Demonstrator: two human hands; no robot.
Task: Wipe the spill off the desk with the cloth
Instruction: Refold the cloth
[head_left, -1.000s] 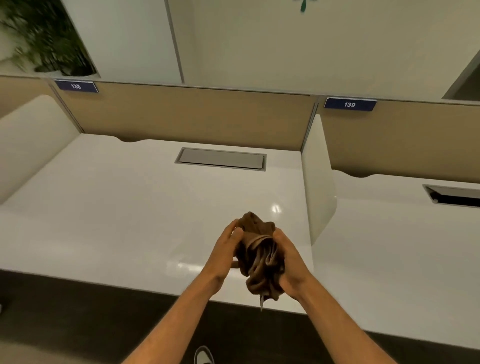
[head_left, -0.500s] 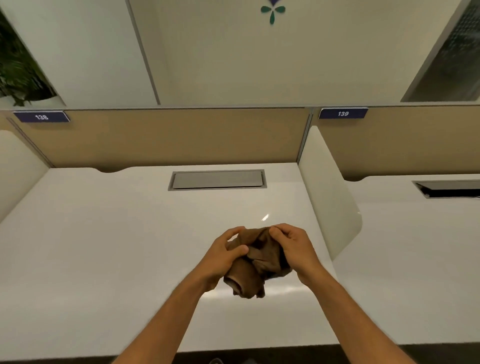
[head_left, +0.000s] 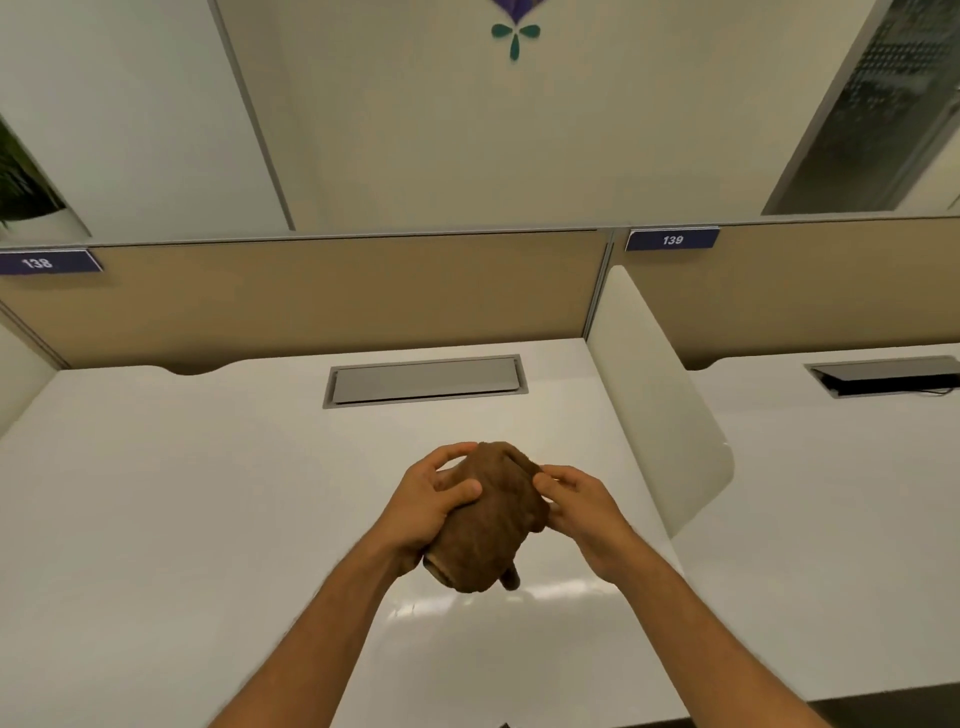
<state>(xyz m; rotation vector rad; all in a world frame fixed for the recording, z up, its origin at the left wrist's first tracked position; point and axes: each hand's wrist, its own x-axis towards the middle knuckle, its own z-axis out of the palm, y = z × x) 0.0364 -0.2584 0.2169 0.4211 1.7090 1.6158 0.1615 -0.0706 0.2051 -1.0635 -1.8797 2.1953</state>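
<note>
My left hand (head_left: 431, 506) grips the bunched brown cloth (head_left: 491, 519) above the white desk (head_left: 182, 519), w/ right hand (head_left: 579, 506) pinching its edge. I think this is to make a pad for wiping; no spill visible yet.

The cloth (head_left: 491, 519) is held above the desk (head_left: 182, 519), between the two hands — the left hand (head_left: 428, 506) on its left side, the right hand (head_left: 584, 506) on its right. Behind them, the cable hatch (head_left: 425, 379) is set into the desk near the back panel (head_left: 322, 296). To the right stands the side divider (head_left: 654, 400), and beyond it — the neighbouring desk (head_left: 831, 493) with its own hatch (head_left: 883, 375). Label 138 (head_left: 47, 261) sits on the panel's top at far left, label 139 (head_left: 671, 239) at right.
</note>
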